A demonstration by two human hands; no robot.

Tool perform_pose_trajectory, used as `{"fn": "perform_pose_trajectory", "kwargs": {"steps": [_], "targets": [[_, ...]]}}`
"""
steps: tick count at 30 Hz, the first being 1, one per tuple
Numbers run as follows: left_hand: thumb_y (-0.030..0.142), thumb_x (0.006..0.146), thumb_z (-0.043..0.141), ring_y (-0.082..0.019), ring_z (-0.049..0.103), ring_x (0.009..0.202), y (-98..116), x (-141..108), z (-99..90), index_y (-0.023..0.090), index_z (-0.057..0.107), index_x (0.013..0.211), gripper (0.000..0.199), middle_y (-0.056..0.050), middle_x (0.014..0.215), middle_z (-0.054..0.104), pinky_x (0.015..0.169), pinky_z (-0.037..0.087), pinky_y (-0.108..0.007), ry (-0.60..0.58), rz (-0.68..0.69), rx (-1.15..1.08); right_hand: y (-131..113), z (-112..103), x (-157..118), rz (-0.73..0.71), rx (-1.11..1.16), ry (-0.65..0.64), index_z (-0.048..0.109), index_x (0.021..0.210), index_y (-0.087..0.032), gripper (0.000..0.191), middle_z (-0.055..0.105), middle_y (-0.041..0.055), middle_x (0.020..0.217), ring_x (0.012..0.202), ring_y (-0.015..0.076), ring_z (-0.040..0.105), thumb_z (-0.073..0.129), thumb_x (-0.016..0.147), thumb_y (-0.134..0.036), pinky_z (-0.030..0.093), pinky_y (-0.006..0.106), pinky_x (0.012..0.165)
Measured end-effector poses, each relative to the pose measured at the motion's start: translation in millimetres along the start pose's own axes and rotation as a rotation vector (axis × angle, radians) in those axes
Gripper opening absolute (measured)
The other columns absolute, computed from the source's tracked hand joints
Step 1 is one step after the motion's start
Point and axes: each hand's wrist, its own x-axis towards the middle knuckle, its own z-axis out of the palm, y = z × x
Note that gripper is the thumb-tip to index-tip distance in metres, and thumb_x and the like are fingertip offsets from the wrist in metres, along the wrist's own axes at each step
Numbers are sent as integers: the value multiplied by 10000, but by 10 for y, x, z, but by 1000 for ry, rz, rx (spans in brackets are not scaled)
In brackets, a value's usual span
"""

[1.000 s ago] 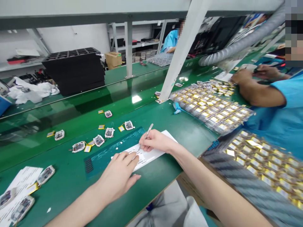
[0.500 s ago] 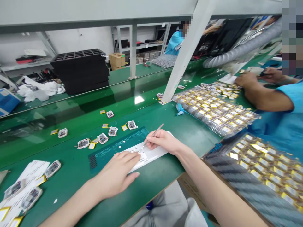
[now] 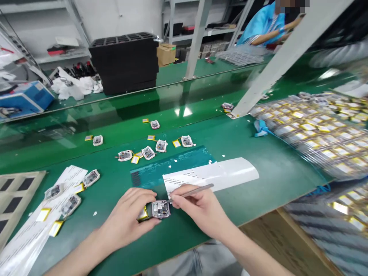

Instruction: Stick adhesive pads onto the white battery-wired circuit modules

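Observation:
My left hand (image 3: 126, 216) pinches a small circuit module (image 3: 160, 209), with a yellow pouch battery (image 3: 143, 214) attached at its left end, just above the green bench (image 3: 276, 188). My right hand (image 3: 199, 207) grips slim metal tweezers (image 3: 192, 191), their tip at the module's upper edge. Behind my hands, a curling white paper strip (image 3: 209, 178) lies on a teal mat (image 3: 172, 163). Several similar modules (image 3: 148, 153) and yellow batteries are scattered past the mat.
Papers with modules (image 3: 37, 226) lie at the left. Large trays of batteries (image 3: 316, 134) fill the right side. A white diagonal post (image 3: 287, 61) rises behind them. A stack of black trays (image 3: 123, 63) stands beyond a glass divider, and a person in a blue sleeve (image 3: 261, 23) sits far back.
My hands have left the white strip and now hold a module nearer the bench's front edge. The view has swung left, and the co-worker's hands at the right have gone from view.

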Motion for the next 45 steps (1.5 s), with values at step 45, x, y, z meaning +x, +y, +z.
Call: {"fn": "perform_pose_trajectory", "kwargs": {"steps": [45], "targets": [[433,963,640,-316,653,1073,443,1140,456,192,620,1334,443,-115,1175,680,944,542,-488,-437,-60,234,283,-979,245,-46,-86,523,748,825,-179,682,767,103,746,667,239,745,742,660,-841,666,374,675]]}}
